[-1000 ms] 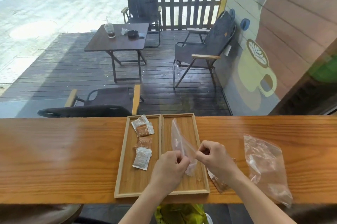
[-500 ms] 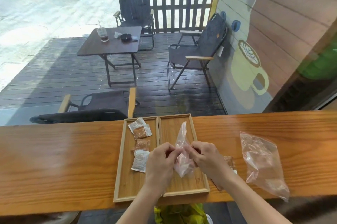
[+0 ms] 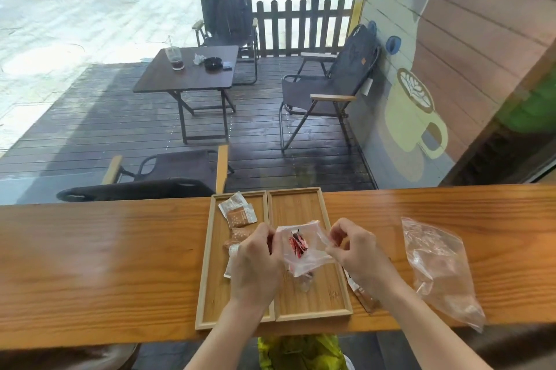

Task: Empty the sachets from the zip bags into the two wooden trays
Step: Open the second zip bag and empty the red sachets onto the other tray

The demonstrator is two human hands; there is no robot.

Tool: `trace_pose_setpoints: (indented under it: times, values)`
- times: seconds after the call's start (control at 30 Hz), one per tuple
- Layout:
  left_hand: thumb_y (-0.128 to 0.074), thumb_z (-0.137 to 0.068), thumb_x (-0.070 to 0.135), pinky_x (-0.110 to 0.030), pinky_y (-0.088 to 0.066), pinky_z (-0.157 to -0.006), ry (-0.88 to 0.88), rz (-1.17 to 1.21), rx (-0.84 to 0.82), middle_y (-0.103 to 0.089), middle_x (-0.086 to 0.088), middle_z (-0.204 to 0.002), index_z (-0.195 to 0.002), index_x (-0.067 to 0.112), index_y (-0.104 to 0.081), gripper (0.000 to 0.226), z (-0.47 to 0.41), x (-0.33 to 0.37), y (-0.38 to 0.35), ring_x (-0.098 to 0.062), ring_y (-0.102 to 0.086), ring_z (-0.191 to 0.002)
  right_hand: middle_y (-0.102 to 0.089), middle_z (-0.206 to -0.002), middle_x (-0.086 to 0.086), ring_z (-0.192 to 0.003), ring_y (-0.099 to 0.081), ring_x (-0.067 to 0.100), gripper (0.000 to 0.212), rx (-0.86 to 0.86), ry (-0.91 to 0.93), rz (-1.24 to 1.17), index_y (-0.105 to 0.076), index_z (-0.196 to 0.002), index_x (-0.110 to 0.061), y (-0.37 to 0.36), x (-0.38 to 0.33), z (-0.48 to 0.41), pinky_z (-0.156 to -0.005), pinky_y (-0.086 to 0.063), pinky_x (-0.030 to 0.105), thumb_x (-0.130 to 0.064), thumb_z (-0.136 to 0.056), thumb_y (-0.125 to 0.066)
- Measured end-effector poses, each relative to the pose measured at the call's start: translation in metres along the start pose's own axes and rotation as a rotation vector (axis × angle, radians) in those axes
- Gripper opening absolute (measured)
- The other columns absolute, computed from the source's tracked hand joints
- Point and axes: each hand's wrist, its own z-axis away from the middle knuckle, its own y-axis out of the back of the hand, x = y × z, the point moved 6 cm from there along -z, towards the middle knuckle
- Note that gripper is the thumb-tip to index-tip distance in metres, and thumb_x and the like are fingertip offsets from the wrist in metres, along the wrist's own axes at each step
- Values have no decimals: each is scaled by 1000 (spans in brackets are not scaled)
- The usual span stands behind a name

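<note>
Wooden counter (image 3: 105,264): left hand (image 3: 255,264) and right hand (image 3: 358,252) pinch limp, slippery zip bag (image 3: 304,252) mouth open over right tray (image 3: 313,297); light red sachets (image 3: 298,244) inside, best gripped by bag's bottom corners.

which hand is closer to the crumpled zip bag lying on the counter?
Right. The right hand is beside the crumpled zip bag, just to its left; the left hand is farther left, over the trays.

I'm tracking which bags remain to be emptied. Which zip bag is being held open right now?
The zip bag over the right tray, pulled open between left hand and right hand, red sachets inside. The other bag lies untouched on the counter.
</note>
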Motion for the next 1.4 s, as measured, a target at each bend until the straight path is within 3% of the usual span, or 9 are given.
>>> trace_pose_setpoints:
  times: [0.23, 0.37, 0.47, 0.6, 0.73, 0.87, 1.0, 1.17, 1.4]
  values:
    - [-56, -90, 23, -16, -52, -51, -5, -48, 31, -68, -1, -86, -87, 14, -59, 10, -11, -4, 9, -14, -66, -75, -47, -38, -8, -39, -38, 4, 35, 45, -56, -229, -51, -54, -13, 3, 2, -9, -42, -32, 21, -23, -87, -60]
    - [-54, -88, 37, -18, -53, -55, 58, 10, 0, -67, -2, -90, -95, 22, -50, 17, -11, 0, 11, -11, -63, -74, -42, -42, -9, -40, -34, 7, 39, 100, -64, -274, -46, -50, -14, -1, -1, -10, -40, -29, 20, -20, -88, -57]
    - [-49, -79, 59, -32, -58, -70, 55, 25, -150, -61, 5, -98, -110, 34, -35, 42, 3, 6, 10, -9, -62, -81, -46, -46, -2, -41, -37, 11, 37, 113, -83, -335, -50, -53, -12, -2, -1, -12, -41, -30, 25, -20, -88, -57]
    - [-56, -79, 57, -19, -39, -85, -114, -201, -385, -42, 15, -118, -124, 40, -31, 54, 29, 16, -3, -3, -45, -101, -46, -38, -9, -36, -38, 2, 40, 126, -86, -359, -47, -49, -17, 2, -4, -12, -40, -32, 18, -18, -87, -58]
    - [-52, -90, 34, -5, -35, -67, -177, -209, -277, -53, 10, -117, -109, 24, -55, 21, 29, 8, -5, -1, -48, -94, -55, -71, -3, -63, -49, 9, 15, 190, -27, -277, -54, -78, -20, 12, -5, -13, -54, -42, 19, -18, -79, -70]
    - [-55, -89, 22, -13, -39, -72, -283, -215, -215, -61, 7, -107, -98, 18, -63, 13, 23, 5, -3, -7, -53, -95, -43, -120, -15, -109, -40, -12, 51, 66, 209, -188, -51, -101, -56, 24, -18, -16, -87, -35, 12, -36, -63, -78]
    - [-59, -87, 24, -13, -42, -74, -328, -195, -211, -63, 4, -106, -98, 16, -64, 14, 15, 6, 0, -8, -54, -96, -30, -145, -11, -136, -24, 16, 33, -285, 197, 70, -62, -89, -54, 13, -13, -23, -111, -22, 51, -53, -58, -74]
    - [-61, -86, 27, -16, -46, -80, -329, -112, -249, -61, 12, -103, -93, 20, -64, 10, 7, 5, 6, -4, -54, -97, -56, -109, -12, -104, -54, 11, 11, -284, 113, 122, -66, -74, -22, 19, -12, -33, -91, -48, 25, -14, -76, -73]
    - [-62, -82, 29, -28, -54, -75, -209, 215, -480, -67, 6, -85, -82, 21, -68, 10, -3, 1, 20, -12, -60, -87, -69, -70, 9, -64, -62, 22, 10, -374, 111, -8, -69, -65, -17, 33, -13, -24, -64, -54, 32, -17, -70, -78]
